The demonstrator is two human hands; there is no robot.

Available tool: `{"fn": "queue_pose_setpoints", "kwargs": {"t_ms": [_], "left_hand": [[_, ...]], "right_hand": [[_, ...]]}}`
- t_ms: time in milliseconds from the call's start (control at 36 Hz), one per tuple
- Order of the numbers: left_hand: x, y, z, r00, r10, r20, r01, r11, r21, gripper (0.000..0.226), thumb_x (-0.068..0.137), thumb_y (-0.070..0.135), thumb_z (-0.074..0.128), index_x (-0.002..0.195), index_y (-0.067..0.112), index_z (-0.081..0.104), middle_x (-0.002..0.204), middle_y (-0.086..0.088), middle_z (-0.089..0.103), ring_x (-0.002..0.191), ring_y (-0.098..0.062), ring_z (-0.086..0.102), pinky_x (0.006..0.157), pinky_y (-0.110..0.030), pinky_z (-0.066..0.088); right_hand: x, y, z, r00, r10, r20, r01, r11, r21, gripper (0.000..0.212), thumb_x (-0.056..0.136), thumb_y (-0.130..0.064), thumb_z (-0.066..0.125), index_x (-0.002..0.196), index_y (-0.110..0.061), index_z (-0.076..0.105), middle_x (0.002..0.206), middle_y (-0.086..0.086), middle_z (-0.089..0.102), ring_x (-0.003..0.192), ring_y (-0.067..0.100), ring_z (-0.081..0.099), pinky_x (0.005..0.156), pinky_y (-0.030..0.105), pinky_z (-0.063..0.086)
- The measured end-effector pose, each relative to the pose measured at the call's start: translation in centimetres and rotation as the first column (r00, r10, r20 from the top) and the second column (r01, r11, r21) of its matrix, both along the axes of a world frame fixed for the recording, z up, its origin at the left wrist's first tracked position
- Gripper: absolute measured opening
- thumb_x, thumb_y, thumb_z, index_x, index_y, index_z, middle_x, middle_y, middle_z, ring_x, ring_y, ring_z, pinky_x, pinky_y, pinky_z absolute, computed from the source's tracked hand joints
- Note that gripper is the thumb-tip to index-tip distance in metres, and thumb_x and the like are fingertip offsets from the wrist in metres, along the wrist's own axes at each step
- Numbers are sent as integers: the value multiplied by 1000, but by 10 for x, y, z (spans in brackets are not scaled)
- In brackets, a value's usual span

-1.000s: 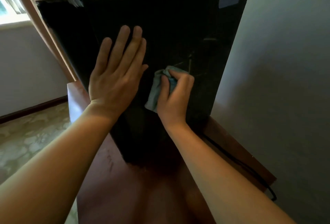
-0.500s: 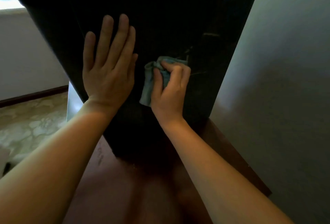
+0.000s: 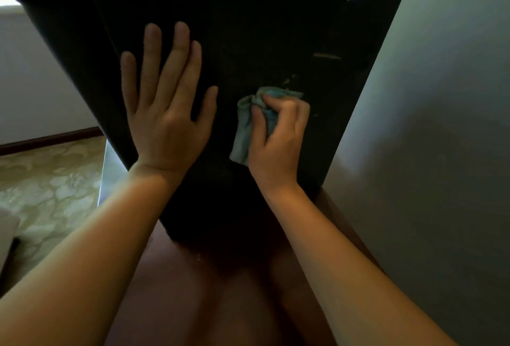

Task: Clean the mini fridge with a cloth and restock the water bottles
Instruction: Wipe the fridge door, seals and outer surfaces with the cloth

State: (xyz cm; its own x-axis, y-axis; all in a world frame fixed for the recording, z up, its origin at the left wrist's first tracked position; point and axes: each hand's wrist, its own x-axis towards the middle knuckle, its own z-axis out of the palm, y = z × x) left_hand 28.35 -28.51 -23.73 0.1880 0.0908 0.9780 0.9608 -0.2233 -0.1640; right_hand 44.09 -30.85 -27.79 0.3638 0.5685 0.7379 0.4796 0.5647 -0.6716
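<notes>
The mini fridge (image 3: pixel 276 28) filled the upper middle of the frame, a tall black box standing on a reddish wooden cabinet (image 3: pixel 179 298), close beside the grey wall (image 3: pixel 427 138) at the right. I saw only its dark outer panel. Whether the door was open or closed I could not tell, and no water bottles were in sight.

The left hand (image 3: pixel 165 108) lay flat on the panel left of centre, with the fingers straight and a little spread and the palm pressed to the surface. The right hand (image 3: pixel 278 138), just to the right of it, had its fingers curled round a small light-blue cloth (image 3: pixel 242 133), bunched up, and pushed it against the panel. One loose end of the cloth hung down beside the thumb. Just above the cloth were pale smudges (image 3: pixel 288 80), and higher to the right a short pale streak (image 3: pixel 327 56).

The cloth looked soft, thin and very light. I judged it best held bunched in the fingers, as it was, with the folds turned to the dirt; held by one corner it would only flap. The fridge seemed the opposite: stiff and heavy, with a smooth panel on which a hand could slip. I thought hard rubbing might make it slide or rock on the polished wood, so a flat palm to steady it was sensible. To move it, one should take it by the edges or the base, not by the flat face.
</notes>
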Motion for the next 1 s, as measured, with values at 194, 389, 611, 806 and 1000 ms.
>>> {"fn": "queue_pose_setpoints", "kwargs": {"t_ms": [194, 389, 611, 806, 1000], "left_hand": [[30, 2, -3, 997, -74, 29, 76, 994, -74, 45, 105, 14, 56, 148, 2, 47, 154, -20, 44, 145, -40, 34, 125, -45, 10], [25, 12, -10, 979, 36, -200, -25, 998, 55, 50, 102, 13, 59, 150, 9, 46, 155, -10, 46, 143, -30, 41, 123, -44, 20], [24, 16, -14, 977, 75, -202, -58, 994, 88, 53, 100, 14, 61, 151, 10, 46, 156, -8, 45, 143, -28, 41, 124, -42, 18], [22, 18, -15, 978, 77, -196, -59, 994, 93, 57, 101, 15, 60, 154, 12, 41, 159, -5, 41, 150, -21, 28, 124, -41, 16], [23, 17, -15, 989, 34, -145, -21, 996, 86, 49, 99, 21, 64, 147, 17, 52, 148, -2, 45, 138, -22, 41, 122, -37, 21]], "right_hand": [[6, 0, -35, 996, 38, 75, -32, 996, -83, 19, 96, -17, 61, 113, -8, 59, 120, 13, 46, 110, 24, 55, 94, 39, 53], [23, 5, -45, 957, -103, -270, 33, 968, -250, 21, 100, -23, 58, 112, -34, 45, 116, -18, 38, 110, -6, 50, 91, 6, 43], [11, 5, -35, 999, 37, 23, -35, 996, -81, 23, 98, -22, 58, 118, -16, 50, 122, 3, 43, 113, 13, 51, 97, 21, 47], [10, 4, -33, 978, -55, -201, 22, 986, -163, 23, 100, -19, 58, 118, -25, 46, 119, -12, 36, 114, -1, 49, 96, 12, 44], [3, -3, -26, 990, 95, 109, -86, 993, -79, 26, 96, -22, 57, 120, -21, 45, 124, 5, 40, 113, 21, 53, 97, 35, 52]]}}
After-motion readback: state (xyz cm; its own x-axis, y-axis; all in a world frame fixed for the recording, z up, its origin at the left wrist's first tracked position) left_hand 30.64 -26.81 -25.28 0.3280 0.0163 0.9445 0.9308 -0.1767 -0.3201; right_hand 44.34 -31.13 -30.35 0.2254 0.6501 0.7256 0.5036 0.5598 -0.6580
